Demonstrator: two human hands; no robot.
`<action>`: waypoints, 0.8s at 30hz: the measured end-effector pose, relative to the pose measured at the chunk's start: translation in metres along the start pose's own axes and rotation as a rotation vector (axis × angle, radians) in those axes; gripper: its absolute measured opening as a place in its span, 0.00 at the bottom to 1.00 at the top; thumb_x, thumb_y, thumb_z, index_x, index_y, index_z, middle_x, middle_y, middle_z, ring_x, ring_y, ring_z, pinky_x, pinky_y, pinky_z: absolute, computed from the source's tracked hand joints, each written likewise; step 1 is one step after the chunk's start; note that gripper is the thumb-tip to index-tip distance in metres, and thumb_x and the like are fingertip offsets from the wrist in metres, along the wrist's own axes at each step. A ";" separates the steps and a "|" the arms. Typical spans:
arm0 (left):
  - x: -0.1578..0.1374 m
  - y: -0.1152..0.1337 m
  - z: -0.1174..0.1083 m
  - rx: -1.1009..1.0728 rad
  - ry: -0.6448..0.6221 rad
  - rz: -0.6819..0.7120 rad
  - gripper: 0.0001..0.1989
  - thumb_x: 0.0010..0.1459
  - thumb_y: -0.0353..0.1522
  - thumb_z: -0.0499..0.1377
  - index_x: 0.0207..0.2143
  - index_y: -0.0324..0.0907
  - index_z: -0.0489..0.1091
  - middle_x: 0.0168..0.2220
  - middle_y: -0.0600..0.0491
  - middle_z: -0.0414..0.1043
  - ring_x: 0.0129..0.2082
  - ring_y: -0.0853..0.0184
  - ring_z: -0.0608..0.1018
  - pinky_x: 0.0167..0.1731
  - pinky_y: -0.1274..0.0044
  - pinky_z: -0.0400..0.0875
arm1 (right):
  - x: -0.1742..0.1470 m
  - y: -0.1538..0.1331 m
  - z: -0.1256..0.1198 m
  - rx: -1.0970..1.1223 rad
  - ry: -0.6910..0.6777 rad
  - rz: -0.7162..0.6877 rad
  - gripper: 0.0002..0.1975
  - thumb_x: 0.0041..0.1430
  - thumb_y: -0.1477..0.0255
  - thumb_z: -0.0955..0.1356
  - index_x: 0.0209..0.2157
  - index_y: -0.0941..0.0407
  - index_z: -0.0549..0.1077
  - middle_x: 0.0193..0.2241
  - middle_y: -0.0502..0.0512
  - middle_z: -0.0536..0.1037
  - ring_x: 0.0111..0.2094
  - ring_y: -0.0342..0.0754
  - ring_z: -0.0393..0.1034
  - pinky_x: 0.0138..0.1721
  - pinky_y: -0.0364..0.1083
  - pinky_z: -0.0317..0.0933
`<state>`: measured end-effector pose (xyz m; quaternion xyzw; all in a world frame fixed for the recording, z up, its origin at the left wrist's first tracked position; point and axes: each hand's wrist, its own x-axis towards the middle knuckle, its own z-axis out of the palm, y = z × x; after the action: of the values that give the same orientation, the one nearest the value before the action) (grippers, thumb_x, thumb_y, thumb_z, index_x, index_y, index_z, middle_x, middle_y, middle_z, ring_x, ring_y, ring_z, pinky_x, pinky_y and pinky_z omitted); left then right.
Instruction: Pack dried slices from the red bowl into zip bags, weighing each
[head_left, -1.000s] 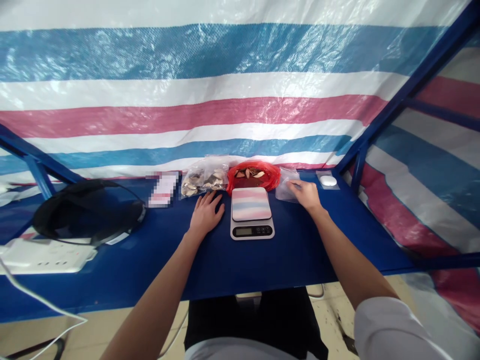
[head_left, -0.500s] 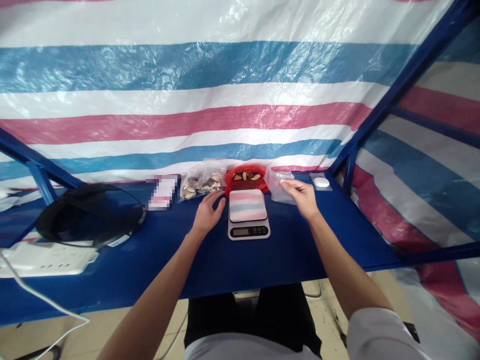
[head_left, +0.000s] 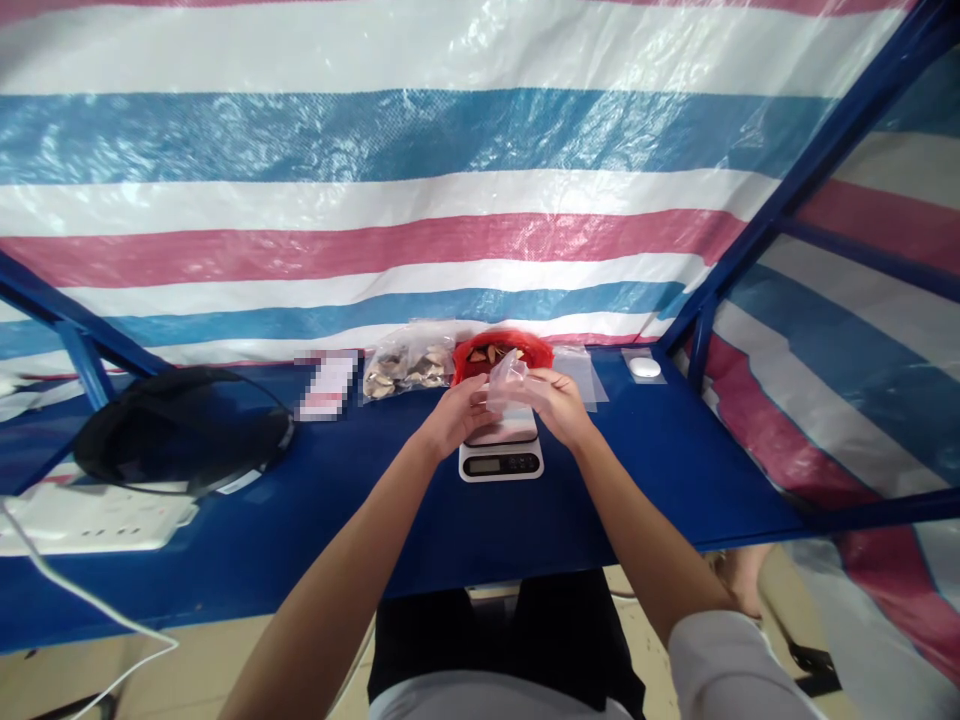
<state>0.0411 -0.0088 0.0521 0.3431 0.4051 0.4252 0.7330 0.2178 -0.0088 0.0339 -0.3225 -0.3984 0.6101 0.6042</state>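
Note:
A clear plastic bag [head_left: 507, 388] is held up between my two hands, over a small digital scale [head_left: 501, 462]. My left hand [head_left: 459, 412] has its fingers closed on the bag's left side. From the other side, my right hand [head_left: 556, 402] pinches the same bag. Part of the scale's plate is hidden by the hands and bag. Just behind the scale, a red plastic bag [head_left: 541, 350] lies spread open with dried brown slices in it. Further clear bags [head_left: 589, 378] lie flat to the right of it.
Clear bags of dried pieces [head_left: 409, 370] stand left of the red bag. Further left are a blurred card [head_left: 328, 385], a black round object [head_left: 180, 430] and a white power strip [head_left: 97, 515] with a cable. A white oval object [head_left: 643, 367] lies at the right.
My right hand has moved left from the pile with a clear bag. My left hand has come right and closed on that bag, above the scale.

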 end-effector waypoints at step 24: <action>0.017 0.076 -0.049 0.748 -0.079 0.354 0.20 0.49 0.44 0.70 0.41 0.41 0.81 0.38 0.50 0.81 0.34 0.64 0.78 0.36 0.74 0.73 | 0.052 -0.016 0.018 -0.494 -0.201 -0.028 0.23 0.51 0.56 0.75 0.46 0.54 0.80 0.38 0.55 0.84 0.37 0.51 0.80 0.33 0.46 0.75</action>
<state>-0.0235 0.0448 0.0893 0.6663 0.4381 0.3547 0.4882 0.2064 0.0408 0.0613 -0.3923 -0.5977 0.5149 0.4730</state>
